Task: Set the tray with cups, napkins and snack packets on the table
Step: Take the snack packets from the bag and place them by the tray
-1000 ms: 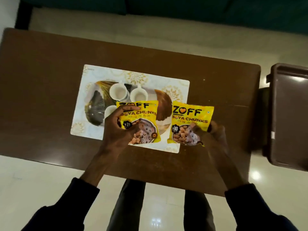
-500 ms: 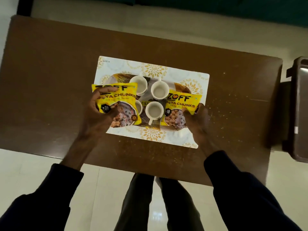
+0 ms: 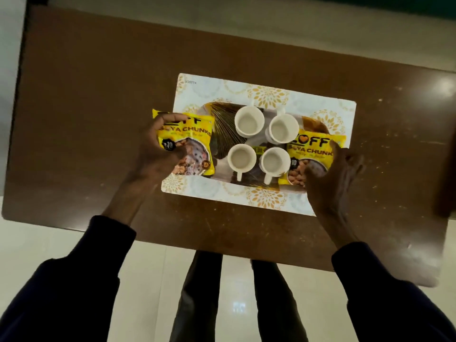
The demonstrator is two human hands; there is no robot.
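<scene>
A dark patterned tray [image 3: 223, 130] lies on a white placemat with gold flowers [image 3: 266, 96] on the brown table [image 3: 98, 95]. Several white cups [image 3: 249, 121] stand in the tray's middle. My left hand [image 3: 158, 154] grips a yellow soya chunks packet [image 3: 195, 144] at the tray's left end, overhanging the mat's left edge. My right hand [image 3: 330, 178] holds a second yellow packet [image 3: 312, 149] at the tray's right end, thumb on its right edge. I see no napkins.
The table's near edge runs just below my wrists, with pale tiled floor [image 3: 153, 280] and my legs [image 3: 197, 299] beneath. A dark brown object [image 3: 445, 188] sits blurred at the right edge. The table's left half is bare wood.
Both hands moved apart with their packets, the left one leftward past the mat's edge, the right one to the tray's right end. The cups are now uncovered; the camera shifted left.
</scene>
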